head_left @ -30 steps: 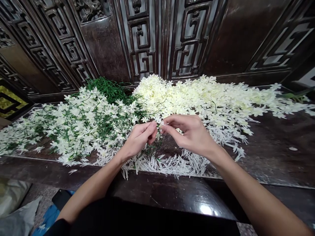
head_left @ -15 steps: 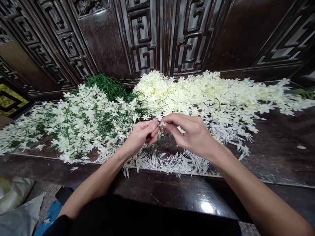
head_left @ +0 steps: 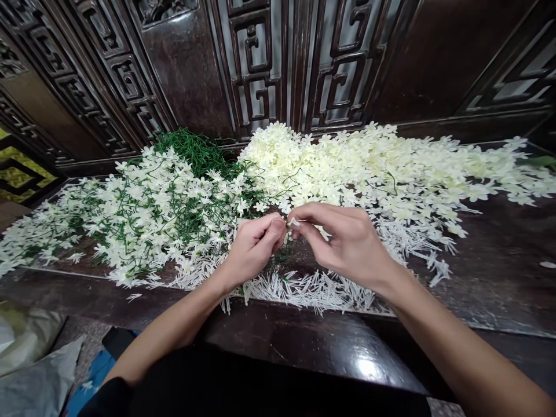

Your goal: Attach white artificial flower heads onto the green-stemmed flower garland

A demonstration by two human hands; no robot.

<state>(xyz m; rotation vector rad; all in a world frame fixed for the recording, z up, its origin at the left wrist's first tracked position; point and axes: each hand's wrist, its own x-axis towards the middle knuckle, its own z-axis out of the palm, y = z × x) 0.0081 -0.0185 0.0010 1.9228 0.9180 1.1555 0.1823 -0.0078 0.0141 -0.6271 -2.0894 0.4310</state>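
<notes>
Close together above the bench, my two hands meet at a small white artificial flower [head_left: 294, 222]. My left hand [head_left: 256, 246] is closed, thumb pressed on the curled fingers; what it pinches, perhaps a green stem, is mostly hidden. Thumb and forefinger of my right hand [head_left: 343, 240] pinch the white flower at its petals. Beneath them lies a spread of thin white stamen-like sticks [head_left: 313, 292]. To the left is a heap of white flowers on green stems [head_left: 147, 208]; behind and to the right, a pile of loose cream-white blossoms [head_left: 369, 162].
A tangle of bare green stems [head_left: 191, 152] sits at the back, against the carved dark wood backrest [head_left: 186, 75]. The dark wooden bench [head_left: 499, 266] has a raised front edge near my body. Pale bags [head_left: 35, 347] and a blue item [head_left: 89, 376] are on the floor at left.
The hands stay nearly in place, with fingertips still together at the flower. Less of the flower shows between them now. The view has shifted slightly.
</notes>
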